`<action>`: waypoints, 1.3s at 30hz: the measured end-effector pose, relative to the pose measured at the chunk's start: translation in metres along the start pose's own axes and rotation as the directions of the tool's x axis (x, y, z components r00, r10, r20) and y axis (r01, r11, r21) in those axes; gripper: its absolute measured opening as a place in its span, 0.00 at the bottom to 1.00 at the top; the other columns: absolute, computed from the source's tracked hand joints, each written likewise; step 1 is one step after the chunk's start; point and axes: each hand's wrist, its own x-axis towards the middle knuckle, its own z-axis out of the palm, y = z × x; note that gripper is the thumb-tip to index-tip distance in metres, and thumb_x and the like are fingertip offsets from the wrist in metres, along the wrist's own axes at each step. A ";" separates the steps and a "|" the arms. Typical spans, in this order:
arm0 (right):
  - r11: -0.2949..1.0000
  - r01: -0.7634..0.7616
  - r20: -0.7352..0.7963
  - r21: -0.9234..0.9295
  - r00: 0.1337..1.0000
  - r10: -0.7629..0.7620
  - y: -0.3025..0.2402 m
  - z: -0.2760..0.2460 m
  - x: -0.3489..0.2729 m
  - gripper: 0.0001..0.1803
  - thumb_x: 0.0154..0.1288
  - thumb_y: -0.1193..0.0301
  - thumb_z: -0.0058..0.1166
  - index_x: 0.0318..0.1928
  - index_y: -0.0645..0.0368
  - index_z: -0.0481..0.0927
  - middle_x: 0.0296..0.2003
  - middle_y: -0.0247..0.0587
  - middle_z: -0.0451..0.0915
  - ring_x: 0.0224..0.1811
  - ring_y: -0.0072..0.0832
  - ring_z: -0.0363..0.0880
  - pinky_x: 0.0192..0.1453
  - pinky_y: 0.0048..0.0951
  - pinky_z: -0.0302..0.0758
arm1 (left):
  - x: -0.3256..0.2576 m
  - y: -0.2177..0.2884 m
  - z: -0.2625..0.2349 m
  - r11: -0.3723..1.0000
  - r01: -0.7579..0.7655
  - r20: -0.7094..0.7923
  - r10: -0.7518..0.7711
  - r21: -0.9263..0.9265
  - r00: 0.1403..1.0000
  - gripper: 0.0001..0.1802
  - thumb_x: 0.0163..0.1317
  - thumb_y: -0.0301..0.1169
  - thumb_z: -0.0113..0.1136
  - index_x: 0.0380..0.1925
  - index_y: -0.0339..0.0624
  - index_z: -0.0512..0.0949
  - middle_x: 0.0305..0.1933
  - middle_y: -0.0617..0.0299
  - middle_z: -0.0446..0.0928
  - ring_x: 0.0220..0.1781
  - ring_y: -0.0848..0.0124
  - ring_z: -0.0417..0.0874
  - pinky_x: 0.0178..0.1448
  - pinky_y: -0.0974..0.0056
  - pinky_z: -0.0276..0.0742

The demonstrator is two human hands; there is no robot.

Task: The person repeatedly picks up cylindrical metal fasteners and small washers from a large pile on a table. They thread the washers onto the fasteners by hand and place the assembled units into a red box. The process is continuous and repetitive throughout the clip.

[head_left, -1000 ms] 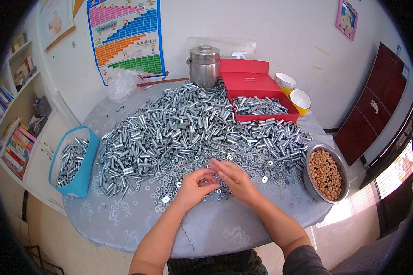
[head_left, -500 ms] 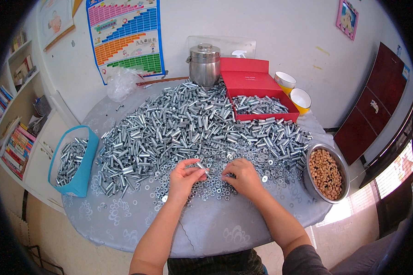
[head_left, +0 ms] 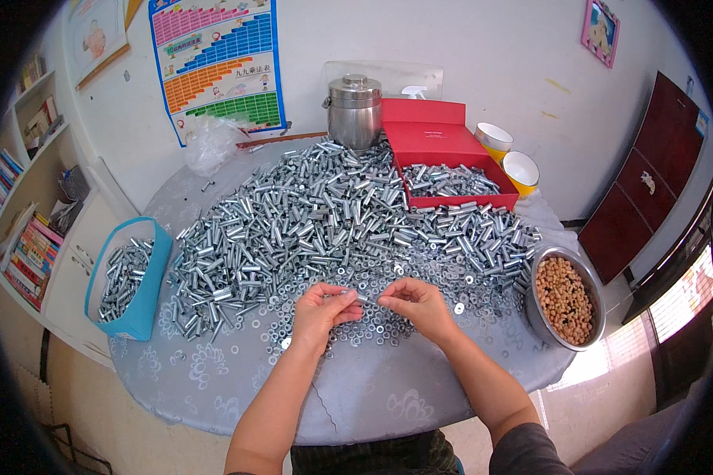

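My left hand (head_left: 322, 313) is closed in a pinch around a small silvery metal bolt sleeve (head_left: 366, 300), which points to the right. At its free end is my right hand (head_left: 421, 307), thumb and fingers pressed together; anything tiny between them is too small to make out. Under and around both hands lie loose washers and nuts (head_left: 375, 332). Beyond them spreads a big heap of shiny metal bolt sleeves (head_left: 293, 207) across the table.
Bolt sleeves also fill a blue box (head_left: 154, 273) at left and an open red box (head_left: 459, 202) at the back. A steel pot (head_left: 355, 115) stands behind the heap. At right is a metal bowl (head_left: 539, 317) of brownish round pieces, with yellow cups (head_left: 521, 174) farther back.
My hands have come together: the right one rose slightly to the end of the bolt sleeve. The sleeve in my left hand has turned and now points toward the right hand.
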 end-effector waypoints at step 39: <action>0.547 0.394 0.116 -0.739 0.874 -0.473 0.012 0.000 0.008 0.09 0.50 0.72 0.55 0.34 0.56 0.80 0.29 0.39 0.76 0.34 0.37 0.73 0.38 0.34 0.70 | 0.005 0.001 -0.011 0.976 0.069 0.003 -0.069 -0.207 0.998 0.08 0.55 0.25 0.56 0.34 0.32 0.73 0.37 0.47 0.77 0.34 0.67 0.80 0.39 0.68 0.79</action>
